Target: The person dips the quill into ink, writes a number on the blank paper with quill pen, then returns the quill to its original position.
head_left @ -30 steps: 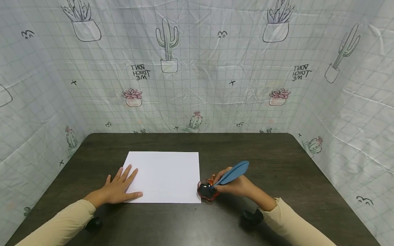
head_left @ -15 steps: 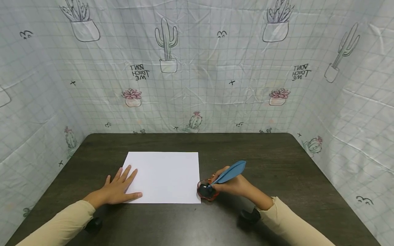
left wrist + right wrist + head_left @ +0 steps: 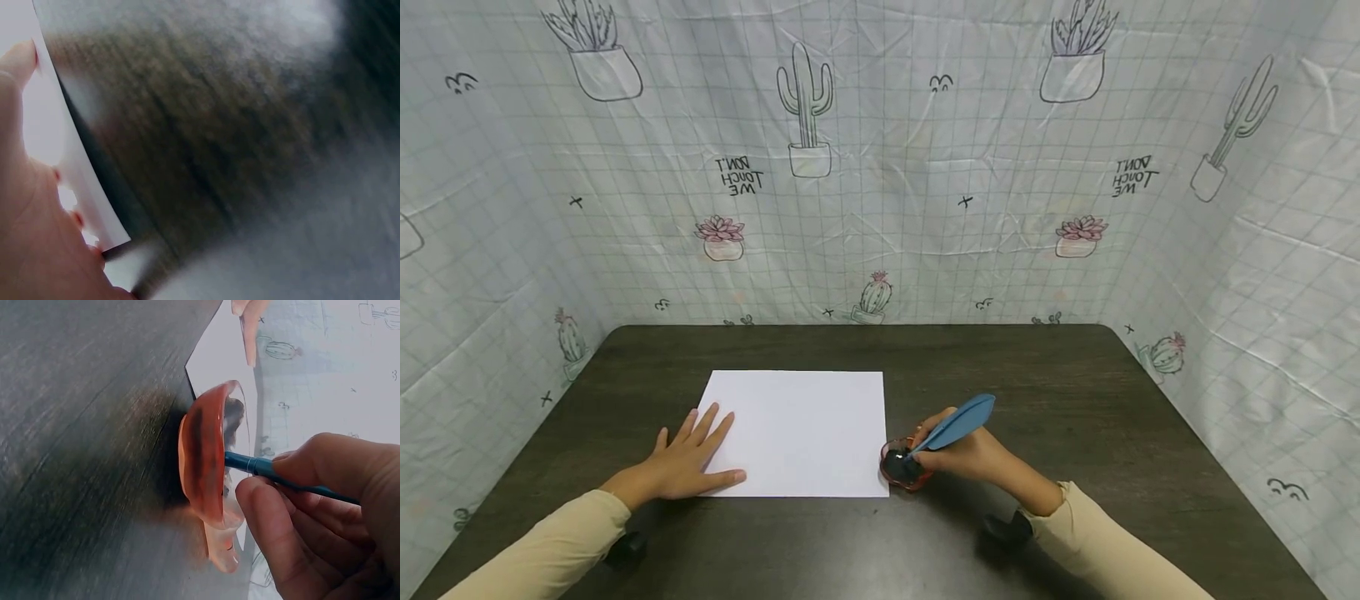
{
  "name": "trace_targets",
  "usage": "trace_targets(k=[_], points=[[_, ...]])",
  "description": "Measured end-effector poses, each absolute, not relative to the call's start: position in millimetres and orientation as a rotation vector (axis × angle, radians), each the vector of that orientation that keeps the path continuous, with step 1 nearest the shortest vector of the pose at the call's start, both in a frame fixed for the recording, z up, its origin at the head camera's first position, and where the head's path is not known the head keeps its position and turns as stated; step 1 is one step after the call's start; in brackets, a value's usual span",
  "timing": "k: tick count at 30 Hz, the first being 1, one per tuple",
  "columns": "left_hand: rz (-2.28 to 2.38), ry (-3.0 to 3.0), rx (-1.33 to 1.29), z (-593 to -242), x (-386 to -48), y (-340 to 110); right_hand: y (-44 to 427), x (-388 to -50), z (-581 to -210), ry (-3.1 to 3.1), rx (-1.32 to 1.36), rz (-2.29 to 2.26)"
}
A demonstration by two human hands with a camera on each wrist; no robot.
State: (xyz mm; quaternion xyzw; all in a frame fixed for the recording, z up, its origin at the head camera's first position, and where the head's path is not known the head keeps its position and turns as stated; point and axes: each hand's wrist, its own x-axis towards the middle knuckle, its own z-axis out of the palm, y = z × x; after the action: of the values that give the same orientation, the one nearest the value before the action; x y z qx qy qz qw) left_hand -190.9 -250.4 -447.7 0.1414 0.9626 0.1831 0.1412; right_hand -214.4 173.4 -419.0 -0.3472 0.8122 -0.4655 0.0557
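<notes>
While the cloth [image 3: 880, 225] hangs creased and finely gridded, printed with potted cacti [image 3: 809, 160], the table [image 3: 1052, 358] below it shows me a dark, streaky, wood-like grain and a dull shine towards the near side. On it lies the paper [image 3: 820, 433], a smooth white oblong with crisp corners. Slim and blue, the pen [image 3: 958, 422] flares at its top into a flat, feather-shaped vane. The cup [image 3: 205, 450] is see-through orange-red, with a wavy rim and a stubby handle [image 3: 223, 550].

The left hand [image 3: 681, 467] lies flat with fingers spread on the left edge of the paper. The right hand [image 3: 966, 454] pinches the pen low on its barrel between thumb and fingers, and the vane slants up over that hand. Cream sleeves [image 3: 553, 542] end short of both hands.

The cup stands at the paper's right edge, by the near corner; whether its base overlaps the sheet, I can't tell. Dark, shiny stuff [image 3: 897, 462] sits inside, and the pen's lower end reaches past the rim, its tip hidden from me
</notes>
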Motion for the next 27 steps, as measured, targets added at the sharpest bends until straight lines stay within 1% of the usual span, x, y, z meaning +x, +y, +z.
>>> trace_targets(k=[9,14,23,27], points=[[0.516,2.783,0.406,-447,-191,-250,178,-218,-418,2.43,-1.073,-1.416],[0.512,2.783,0.403,-449,-192,-250,181,-222,-412,2.392,-1.073,-1.447],[0.538,2.785,0.414,-449,-192,-250,168,-230,-399,2.414,-0.821,-1.406],[0.538,2.784,0.41,-451,-192,-250,157,-233,-394,2.419,-0.766,-1.434]])
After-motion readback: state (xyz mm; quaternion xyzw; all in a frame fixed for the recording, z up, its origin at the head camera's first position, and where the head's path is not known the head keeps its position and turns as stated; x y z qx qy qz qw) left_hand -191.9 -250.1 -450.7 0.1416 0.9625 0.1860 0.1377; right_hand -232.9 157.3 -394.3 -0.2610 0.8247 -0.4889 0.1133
